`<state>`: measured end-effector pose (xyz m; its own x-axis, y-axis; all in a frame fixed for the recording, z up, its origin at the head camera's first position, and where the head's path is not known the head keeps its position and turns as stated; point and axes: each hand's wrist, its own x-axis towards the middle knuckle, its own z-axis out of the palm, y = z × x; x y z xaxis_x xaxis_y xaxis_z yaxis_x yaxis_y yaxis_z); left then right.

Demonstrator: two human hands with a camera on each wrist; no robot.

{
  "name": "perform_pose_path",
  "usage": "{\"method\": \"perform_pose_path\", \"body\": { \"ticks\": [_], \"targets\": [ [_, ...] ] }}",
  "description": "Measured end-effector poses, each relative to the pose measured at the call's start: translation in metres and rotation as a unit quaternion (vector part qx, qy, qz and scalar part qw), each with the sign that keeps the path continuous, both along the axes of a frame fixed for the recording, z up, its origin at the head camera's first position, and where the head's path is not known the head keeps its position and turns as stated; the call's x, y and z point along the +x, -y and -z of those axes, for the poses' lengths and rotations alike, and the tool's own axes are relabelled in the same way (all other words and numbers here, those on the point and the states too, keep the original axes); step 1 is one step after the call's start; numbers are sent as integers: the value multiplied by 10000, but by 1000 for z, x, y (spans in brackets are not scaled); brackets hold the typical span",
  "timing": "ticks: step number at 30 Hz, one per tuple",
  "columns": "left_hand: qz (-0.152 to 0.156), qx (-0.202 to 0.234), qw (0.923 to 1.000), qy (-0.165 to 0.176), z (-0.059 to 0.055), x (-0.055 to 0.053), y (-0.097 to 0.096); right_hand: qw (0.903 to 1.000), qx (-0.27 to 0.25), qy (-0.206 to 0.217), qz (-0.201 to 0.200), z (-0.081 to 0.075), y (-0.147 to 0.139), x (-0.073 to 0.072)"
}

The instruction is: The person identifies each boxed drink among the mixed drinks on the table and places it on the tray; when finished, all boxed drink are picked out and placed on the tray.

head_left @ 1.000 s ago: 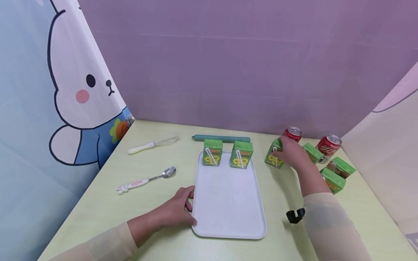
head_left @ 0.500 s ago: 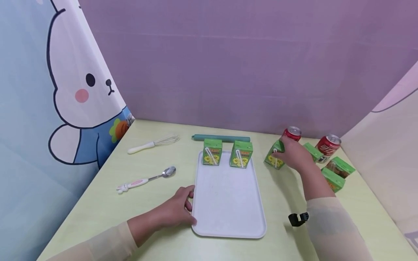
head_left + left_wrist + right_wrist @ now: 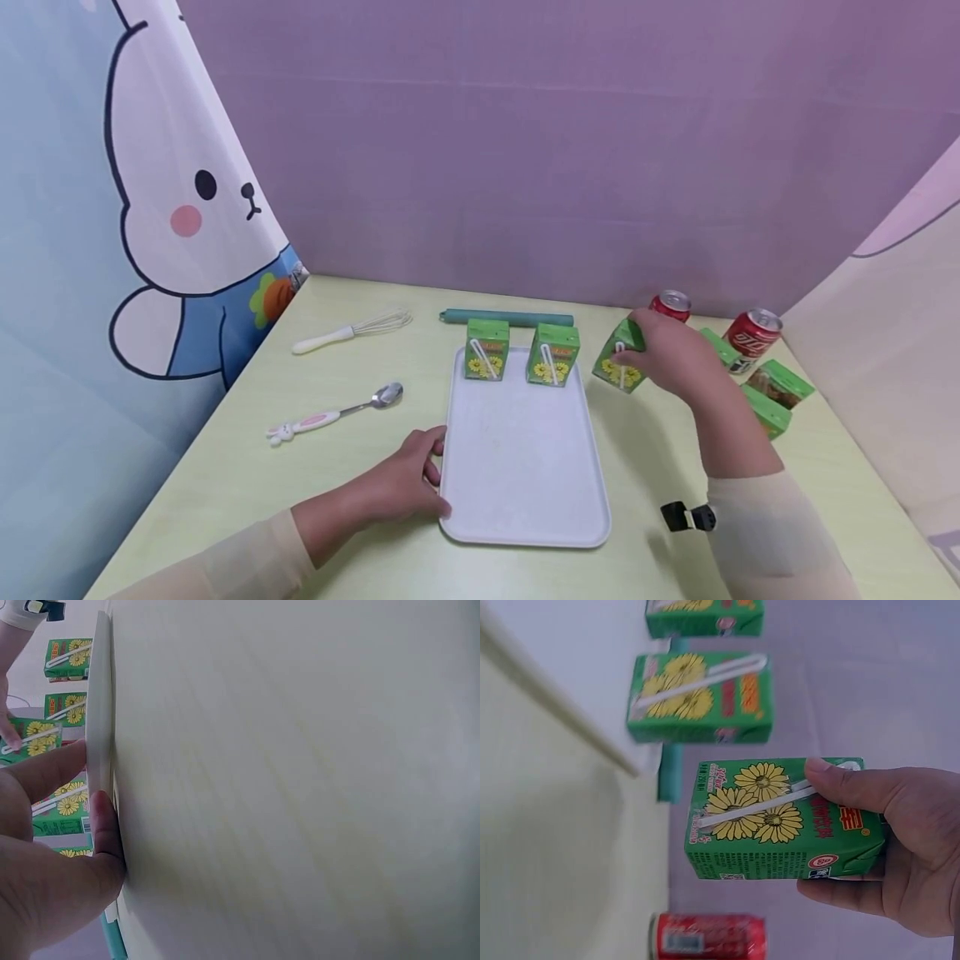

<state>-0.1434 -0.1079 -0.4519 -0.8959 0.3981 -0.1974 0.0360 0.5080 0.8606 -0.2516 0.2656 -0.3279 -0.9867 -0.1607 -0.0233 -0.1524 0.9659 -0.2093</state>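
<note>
My right hand (image 3: 678, 360) grips a green drink carton (image 3: 618, 365) with yellow flowers and a white straw on its front. In the right wrist view the thumb lies on the carton's front and fingers wrap its far side. The carton is tilted and held to the right of the white tray (image 3: 525, 467). Two matching cartons stand on the tray's far end, one left (image 3: 487, 360), the other carton (image 3: 552, 363) to its right. My left hand (image 3: 401, 483) holds the tray's left edge, thumb at the near corner. In the left wrist view fingers (image 3: 108, 832) press the rim.
Right of the tray stand more green cartons (image 3: 780, 385) and two red cans, one can (image 3: 753, 337) at the far right, another can (image 3: 670, 305) partly behind my right hand. A teal rod (image 3: 517, 318) lies behind the tray. A whisk (image 3: 330, 339) and a bunny-handled spoon (image 3: 318, 420) lie left.
My right hand has lifted the carton off the table and moved it left towards the tray, tilting it. The left hand and the tray stay put.
</note>
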Motion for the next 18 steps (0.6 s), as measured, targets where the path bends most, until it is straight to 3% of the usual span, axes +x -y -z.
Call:
{"method": "perform_pose_path", "body": {
  "ticks": [8,18],
  "targets": [
    [8,52,10000,15,1,0,1,9985,130,-131,-510,-11,29,20],
    [48,59,10000,2,-1,1,0,9932,-29,-106,-1161,-2,74,31]
  ]
}}
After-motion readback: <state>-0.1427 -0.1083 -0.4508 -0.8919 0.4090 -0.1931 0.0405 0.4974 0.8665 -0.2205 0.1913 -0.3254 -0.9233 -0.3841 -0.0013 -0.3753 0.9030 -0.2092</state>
